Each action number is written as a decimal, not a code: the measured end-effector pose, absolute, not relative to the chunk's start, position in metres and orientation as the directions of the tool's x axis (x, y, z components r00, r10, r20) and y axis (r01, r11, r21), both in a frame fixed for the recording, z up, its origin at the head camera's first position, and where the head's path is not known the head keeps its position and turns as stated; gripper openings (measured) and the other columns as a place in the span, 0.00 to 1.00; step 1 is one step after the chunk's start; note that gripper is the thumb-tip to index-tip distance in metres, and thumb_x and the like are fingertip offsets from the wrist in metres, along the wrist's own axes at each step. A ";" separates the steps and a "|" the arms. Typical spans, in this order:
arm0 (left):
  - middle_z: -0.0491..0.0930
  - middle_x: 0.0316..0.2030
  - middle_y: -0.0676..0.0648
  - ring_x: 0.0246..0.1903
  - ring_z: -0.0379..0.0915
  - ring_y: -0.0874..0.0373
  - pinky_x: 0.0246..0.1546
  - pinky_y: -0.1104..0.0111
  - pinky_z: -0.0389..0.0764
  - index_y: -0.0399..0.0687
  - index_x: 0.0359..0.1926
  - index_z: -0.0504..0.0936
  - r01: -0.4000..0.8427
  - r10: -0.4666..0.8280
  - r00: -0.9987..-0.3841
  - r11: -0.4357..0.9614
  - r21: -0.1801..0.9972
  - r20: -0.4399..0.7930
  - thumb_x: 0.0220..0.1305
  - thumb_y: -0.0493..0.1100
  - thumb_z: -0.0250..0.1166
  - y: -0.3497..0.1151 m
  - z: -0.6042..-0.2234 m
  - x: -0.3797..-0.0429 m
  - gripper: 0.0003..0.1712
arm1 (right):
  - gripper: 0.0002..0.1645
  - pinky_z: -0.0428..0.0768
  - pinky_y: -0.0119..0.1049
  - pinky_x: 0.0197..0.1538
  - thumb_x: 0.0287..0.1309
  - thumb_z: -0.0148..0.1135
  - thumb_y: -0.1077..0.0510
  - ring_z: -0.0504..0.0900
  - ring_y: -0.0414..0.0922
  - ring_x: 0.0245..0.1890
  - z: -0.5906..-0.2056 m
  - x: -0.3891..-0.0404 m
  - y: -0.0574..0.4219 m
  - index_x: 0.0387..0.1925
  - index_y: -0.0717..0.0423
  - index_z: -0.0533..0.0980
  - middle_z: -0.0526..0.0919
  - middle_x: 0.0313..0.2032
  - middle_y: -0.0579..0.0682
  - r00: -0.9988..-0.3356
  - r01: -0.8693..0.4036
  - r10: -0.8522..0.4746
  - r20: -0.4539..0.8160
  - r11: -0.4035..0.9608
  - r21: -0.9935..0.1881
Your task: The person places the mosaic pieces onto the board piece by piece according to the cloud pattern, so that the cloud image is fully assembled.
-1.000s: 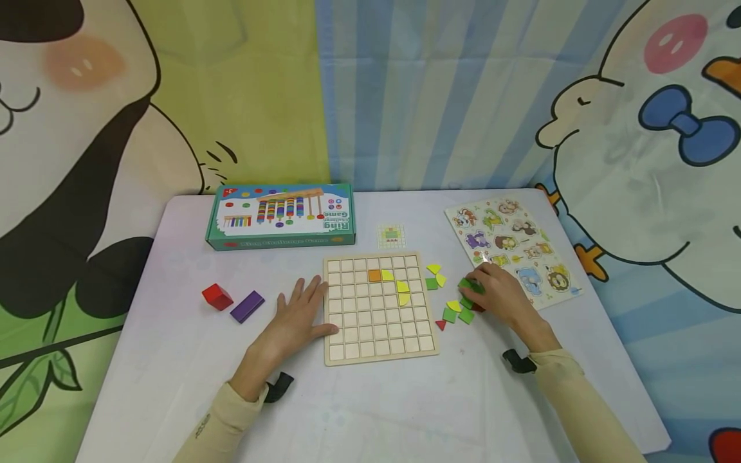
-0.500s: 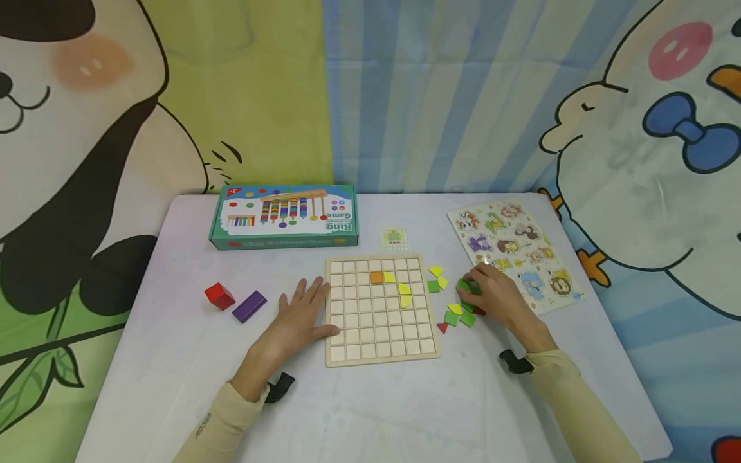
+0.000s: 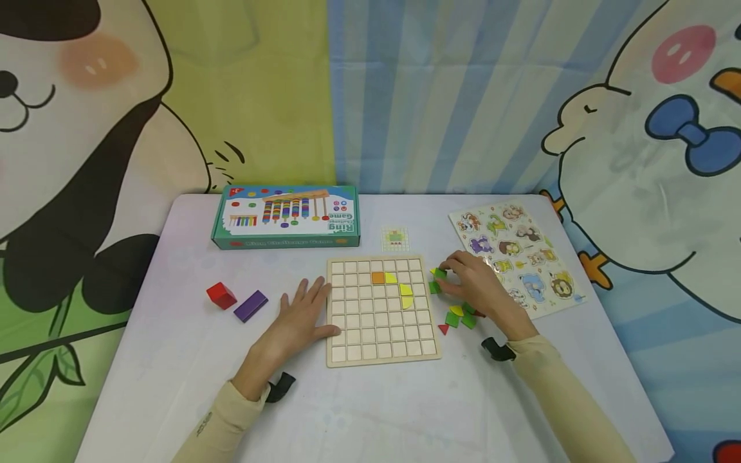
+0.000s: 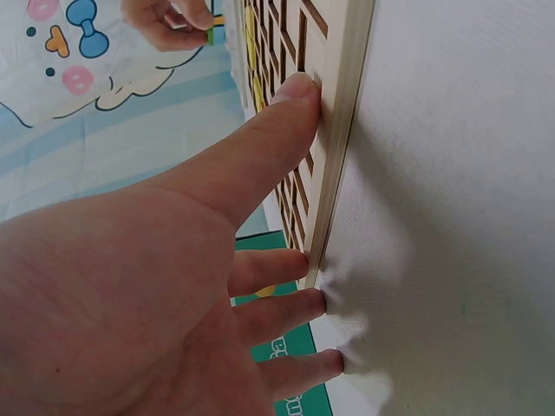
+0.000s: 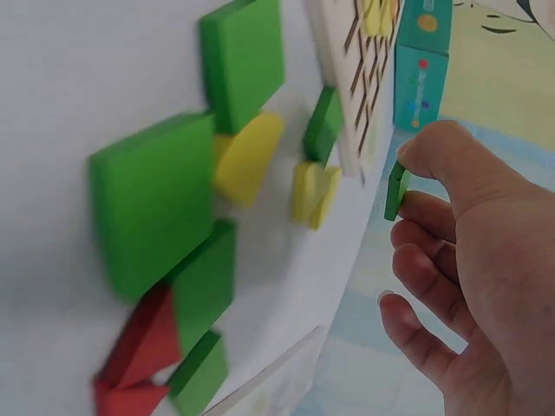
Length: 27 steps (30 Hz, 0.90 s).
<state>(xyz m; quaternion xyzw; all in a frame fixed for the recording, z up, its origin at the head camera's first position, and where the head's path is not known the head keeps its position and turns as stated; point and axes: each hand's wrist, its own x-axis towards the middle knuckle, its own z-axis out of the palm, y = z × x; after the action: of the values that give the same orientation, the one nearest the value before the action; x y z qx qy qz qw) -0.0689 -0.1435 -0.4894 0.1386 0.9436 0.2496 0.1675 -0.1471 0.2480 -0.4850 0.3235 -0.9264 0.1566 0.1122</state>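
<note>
A wooden grid board [image 3: 359, 335] lies on the table. It bears an orange square [image 3: 378, 278] and several yellow pieces [image 3: 406, 289]. My left hand [image 3: 296, 321] rests at the board's left edge with fingers extended, the thumb [image 4: 295, 91] lying on its frame. Between thumb and fingers, my right hand [image 3: 477, 292] pinches a green square tile [image 5: 397, 192], held raised just right of the board. Below that hand lie loose green tiles [image 5: 156, 208], a yellow quarter-round piece [image 5: 251, 160] and red triangles [image 5: 143, 338]. Another green tile [image 3: 435, 288] sits beside the board's right edge.
Behind the board are a small pattern card [image 3: 395, 238] and a green game box [image 3: 286, 215]. A red block [image 3: 221, 296] and a purple block [image 3: 251, 306] lie at left. An animal picture board [image 3: 521, 257] lies at the right, close to my right hand.
My right hand has picked a green tile from the loose pile and moved up and left with it, towards the board. My left hand has stayed at the board's edge.
</note>
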 end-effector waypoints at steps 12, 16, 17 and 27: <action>0.47 0.80 0.36 0.79 0.35 0.31 0.67 0.24 0.41 0.42 0.80 0.52 0.179 0.342 -0.907 0.839 0.513 -0.244 0.58 0.59 0.74 -0.144 -0.489 -0.068 0.59 | 0.16 0.81 0.41 0.43 0.53 0.78 0.54 0.80 0.46 0.40 -0.484 -0.151 0.201 0.41 0.58 0.85 0.83 0.42 0.51 -0.710 -0.704 -0.640 0.295 0.656 -0.272; 0.47 0.80 0.36 0.79 0.35 0.31 0.67 0.24 0.40 0.42 0.80 0.52 0.179 0.344 -0.907 0.838 0.515 -0.244 0.58 0.59 0.74 -0.144 -0.488 -0.068 0.59 | 0.15 0.81 0.40 0.42 0.54 0.77 0.54 0.80 0.45 0.38 -0.490 -0.152 0.187 0.41 0.59 0.85 0.83 0.40 0.51 -0.677 -0.736 -0.668 0.309 0.622 -0.269; 0.47 0.80 0.36 0.79 0.35 0.31 0.67 0.24 0.40 0.42 0.80 0.52 0.179 0.344 -0.907 0.838 0.516 -0.244 0.58 0.59 0.74 -0.144 -0.487 -0.068 0.59 | 0.16 0.82 0.40 0.41 0.53 0.78 0.55 0.80 0.45 0.38 -0.491 -0.152 0.184 0.41 0.59 0.85 0.83 0.39 0.51 -0.668 -0.744 -0.674 0.316 0.614 -0.265; 0.46 0.80 0.37 0.79 0.34 0.32 0.68 0.24 0.39 0.42 0.80 0.51 0.161 0.339 -0.906 0.830 0.534 -0.254 0.58 0.58 0.74 -0.144 -0.487 -0.068 0.59 | 0.14 0.81 0.38 0.42 0.55 0.76 0.54 0.79 0.43 0.37 -0.499 -0.149 0.167 0.41 0.56 0.86 0.82 0.39 0.48 -0.643 -0.766 -0.711 0.284 0.594 -0.246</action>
<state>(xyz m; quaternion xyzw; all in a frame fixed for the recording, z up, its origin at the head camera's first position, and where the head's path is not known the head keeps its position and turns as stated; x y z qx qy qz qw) -0.0675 -0.1440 -0.4871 0.1328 0.9411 0.2594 0.1714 -0.1487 0.1670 -0.4990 0.4152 -0.8894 0.1748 0.0778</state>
